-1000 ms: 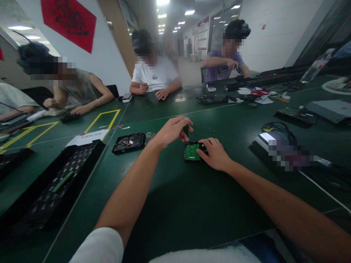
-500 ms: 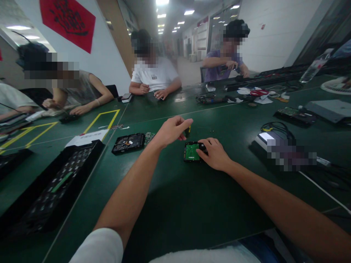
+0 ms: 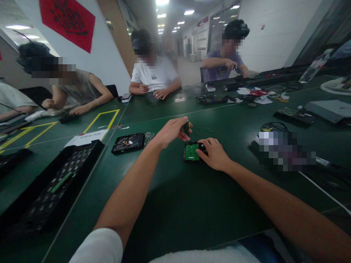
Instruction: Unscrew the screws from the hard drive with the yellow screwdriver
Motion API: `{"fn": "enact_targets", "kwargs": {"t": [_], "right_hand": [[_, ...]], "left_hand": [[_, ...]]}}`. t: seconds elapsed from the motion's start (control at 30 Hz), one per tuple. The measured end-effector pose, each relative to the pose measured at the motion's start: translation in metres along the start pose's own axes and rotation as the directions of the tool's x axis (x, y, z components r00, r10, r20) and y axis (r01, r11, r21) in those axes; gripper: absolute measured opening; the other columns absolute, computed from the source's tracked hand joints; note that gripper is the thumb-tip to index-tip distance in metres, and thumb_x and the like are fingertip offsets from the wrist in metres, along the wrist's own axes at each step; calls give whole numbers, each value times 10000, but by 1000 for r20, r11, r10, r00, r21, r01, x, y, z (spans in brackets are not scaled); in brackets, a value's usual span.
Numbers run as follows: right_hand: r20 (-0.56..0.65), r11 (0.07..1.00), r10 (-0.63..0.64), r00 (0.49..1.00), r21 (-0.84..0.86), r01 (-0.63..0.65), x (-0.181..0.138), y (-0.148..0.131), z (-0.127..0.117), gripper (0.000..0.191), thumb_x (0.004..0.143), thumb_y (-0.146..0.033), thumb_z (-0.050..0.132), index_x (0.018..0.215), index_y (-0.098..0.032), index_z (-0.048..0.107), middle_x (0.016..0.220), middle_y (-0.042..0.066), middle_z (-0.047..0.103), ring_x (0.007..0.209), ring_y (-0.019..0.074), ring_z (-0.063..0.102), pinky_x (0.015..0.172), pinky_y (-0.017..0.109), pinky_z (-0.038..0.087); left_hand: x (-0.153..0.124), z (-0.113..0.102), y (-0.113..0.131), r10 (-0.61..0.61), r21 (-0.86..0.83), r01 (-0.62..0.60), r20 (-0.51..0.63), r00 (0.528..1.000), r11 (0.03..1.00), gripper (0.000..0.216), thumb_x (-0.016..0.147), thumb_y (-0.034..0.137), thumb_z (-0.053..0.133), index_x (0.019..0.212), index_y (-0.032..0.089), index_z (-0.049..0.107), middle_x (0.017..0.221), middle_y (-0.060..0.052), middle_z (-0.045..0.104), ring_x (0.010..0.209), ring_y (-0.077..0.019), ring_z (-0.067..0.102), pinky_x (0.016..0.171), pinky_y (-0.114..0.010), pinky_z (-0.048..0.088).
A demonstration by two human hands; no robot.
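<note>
A hard drive (image 3: 192, 151) with a green circuit board facing up lies on the dark green table. My right hand (image 3: 215, 153) is closed over its right side, thumb at the board's edge and fingers along the far edge. My left hand (image 3: 175, 131) is closed around the upright black and yellow handle of a screwdriver (image 3: 187, 128), just above the drive's far edge. The screwdriver's tip cannot be made out. Another hard drive (image 3: 128, 143) lies to the left, with a loose green circuit board (image 3: 148, 138) beside it.
At left stands a long black tray (image 3: 82, 164) with small parts and a green strip. Tiny screws (image 3: 211, 130) lie beyond my hands. To the right are a blurred device with cables, another circuit-board drive (image 3: 294, 116) and a grey box (image 3: 329, 109). Several people sit across the table.
The fingers of my left hand have turned around the screwdriver handle; the thumb, which stuck out to the right, is now drawn in. My right hand and the drive have stayed put.
</note>
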State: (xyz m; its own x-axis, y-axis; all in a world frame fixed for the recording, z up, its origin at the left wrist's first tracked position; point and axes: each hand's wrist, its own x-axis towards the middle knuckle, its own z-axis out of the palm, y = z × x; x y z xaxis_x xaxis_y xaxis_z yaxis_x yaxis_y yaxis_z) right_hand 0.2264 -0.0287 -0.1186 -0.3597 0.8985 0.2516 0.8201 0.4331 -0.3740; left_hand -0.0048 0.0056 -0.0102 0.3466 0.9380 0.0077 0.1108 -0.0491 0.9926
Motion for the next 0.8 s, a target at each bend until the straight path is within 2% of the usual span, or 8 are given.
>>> {"fn": "enact_targets", "kwargs": {"t": [0.13, 0.37, 0.57, 0.8], "right_hand": [[5, 1000, 9, 1000, 8, -9, 0, -2, -1, 473, 1044, -555, 494, 1408, -267, 585, 1316, 150, 615, 1257, 352, 547, 1052, 527, 476], [24, 999, 24, 999, 35, -25, 0, 0, -2, 482, 1046, -568, 494, 1423, -280, 577, 1358, 146, 605, 1279, 354, 541, 1062, 545, 480], [14, 1000, 15, 1000, 1, -15, 0, 1, 0, 479, 1046, -554, 499, 1421, -267, 578, 1337, 156, 608, 1273, 361, 540, 1065, 543, 471], [-7, 1000, 3, 1000, 1, -3, -1, 2, 1, 468, 1052, -560, 489, 1411, -276, 584, 1329, 142, 609, 1265, 342, 540, 1058, 514, 472]], "left_hand": [[-1, -3, 1, 4, 30, -5, 9, 1000, 1000, 417, 1037, 543, 578, 964, 150, 699, 958, -108, 767, 665, -174, 752, 613, -271, 603], [-5, -5, 5, 82, 256, -69, -41, 996, 964, 403, 1012, 556, 643, 876, 177, 628, 783, -35, 679, 598, -153, 724, 523, -227, 556], [-3, 0, 5, 52, 117, -56, 40, 998, 992, 303, 1061, 458, 571, 1047, 178, 685, 991, -77, 750, 608, -128, 720, 545, -231, 571], [-1, 4, 2, 47, 35, -48, 24, 999, 998, 377, 1086, 492, 498, 998, 163, 660, 952, -82, 736, 609, -153, 737, 549, -251, 576]]}}
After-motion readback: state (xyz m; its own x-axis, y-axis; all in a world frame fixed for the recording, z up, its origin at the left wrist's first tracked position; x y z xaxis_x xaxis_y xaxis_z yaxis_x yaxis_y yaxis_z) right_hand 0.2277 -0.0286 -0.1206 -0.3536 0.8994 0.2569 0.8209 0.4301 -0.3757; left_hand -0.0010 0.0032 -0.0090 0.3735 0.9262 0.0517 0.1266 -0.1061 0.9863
